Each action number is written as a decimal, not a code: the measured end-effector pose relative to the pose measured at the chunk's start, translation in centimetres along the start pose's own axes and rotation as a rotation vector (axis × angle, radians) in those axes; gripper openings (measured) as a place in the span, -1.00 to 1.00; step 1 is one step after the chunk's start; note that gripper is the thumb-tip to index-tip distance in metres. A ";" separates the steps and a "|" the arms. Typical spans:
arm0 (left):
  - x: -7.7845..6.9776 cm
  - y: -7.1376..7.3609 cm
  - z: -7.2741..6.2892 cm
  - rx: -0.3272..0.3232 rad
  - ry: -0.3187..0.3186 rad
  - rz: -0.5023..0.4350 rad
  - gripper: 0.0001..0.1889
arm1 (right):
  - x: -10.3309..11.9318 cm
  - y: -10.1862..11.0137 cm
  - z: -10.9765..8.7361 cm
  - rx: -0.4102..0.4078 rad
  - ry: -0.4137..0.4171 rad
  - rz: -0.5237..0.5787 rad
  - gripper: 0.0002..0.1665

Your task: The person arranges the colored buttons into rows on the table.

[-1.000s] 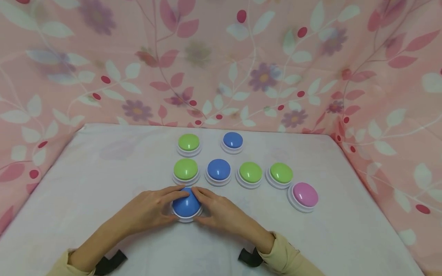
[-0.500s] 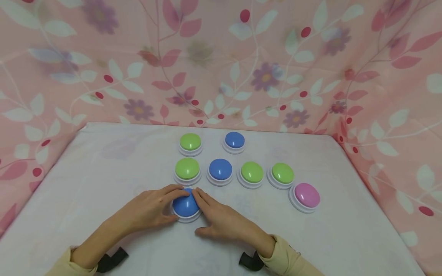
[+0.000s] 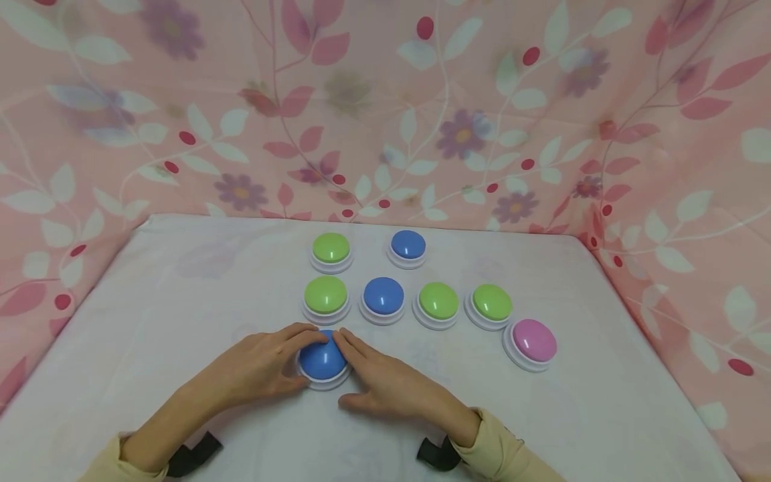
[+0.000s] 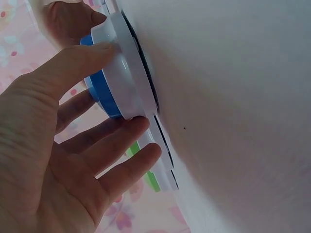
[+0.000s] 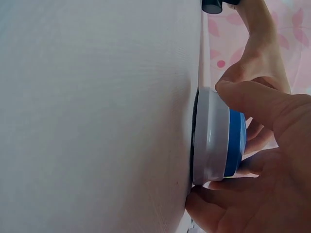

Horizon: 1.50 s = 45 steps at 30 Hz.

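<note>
Push button with a blue dome [image 3: 322, 359], white base, sat flat on the white tablecloth [image 3: 181, 301] at the near edge of the group, between both hands. Left hand [image 3: 262, 361] had hold of it: thumb against the white base, fingers bent round the far-left side, gap about as wide as the button. Right hand [image 3: 391, 381] was spread, fingers fairly straight and laid along the dome's right side; thumb stood away from the fingers, clear of the base in the head view.

Just beyond lay a row, left to right: front-left green button [image 3: 325, 294], middle blue button [image 3: 383, 296], centre green button [image 3: 438, 301], right-hand green button [image 3: 491, 303]. Pink-purple button [image 3: 533, 340] was just beside the last, nearer the person. Farther back: rear green button [image 3: 330, 248] and rear blue button [image 3: 408, 245], apart from each other. Pink floral cloth [image 3: 385, 100] hung behind.
</note>
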<state>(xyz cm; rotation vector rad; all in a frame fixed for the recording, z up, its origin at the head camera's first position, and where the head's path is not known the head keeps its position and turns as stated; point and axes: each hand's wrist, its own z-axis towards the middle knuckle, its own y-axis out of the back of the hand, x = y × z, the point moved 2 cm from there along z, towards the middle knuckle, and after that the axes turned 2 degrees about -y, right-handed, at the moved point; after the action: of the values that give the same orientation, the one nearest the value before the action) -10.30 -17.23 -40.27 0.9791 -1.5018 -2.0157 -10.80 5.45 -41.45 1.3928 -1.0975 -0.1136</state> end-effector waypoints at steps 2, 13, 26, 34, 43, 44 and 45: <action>0.0 0.0 0.0 0.001 0.003 0.002 -0.33 | 0.0 0.1 0.0 0.002 0.002 0.018 0.11; -0.1 0.0 -0.1 0.014 0.007 0.013 -0.25 | -0.2 0.2 0.1 -0.009 0.016 0.031 0.09; -0.4 0.7 0.2 -0.021 0.015 0.051 -0.21 | -0.4 0.3 0.0 -0.005 0.026 0.060 0.10; -1.0 1.4 1.6 -0.067 0.016 0.049 -0.15 | -0.9 1.4 -0.5 -0.025 0.026 0.083 0.13; -3.4 2.4 5.5 -0.160 -0.069 0.009 -0.13 | -2.8 4.6 -2.7 -0.168 -0.036 0.175 0.14; -3.8 2.4 6.1 -0.169 -0.093 0.006 -0.13 | -3.1 5.0 -3.1 -0.192 -0.042 0.178 0.14; -4.3 2.5 6.7 -0.173 -0.116 -0.002 -0.13 | -3.5 5.4 -3.6 -0.213 -0.057 0.188 0.14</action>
<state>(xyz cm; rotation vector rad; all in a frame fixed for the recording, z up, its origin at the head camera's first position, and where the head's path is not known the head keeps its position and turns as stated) -12.67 -10.72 -35.68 0.8069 -1.3556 -2.1953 -13.10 11.65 -38.23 1.0972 -1.2206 -0.1308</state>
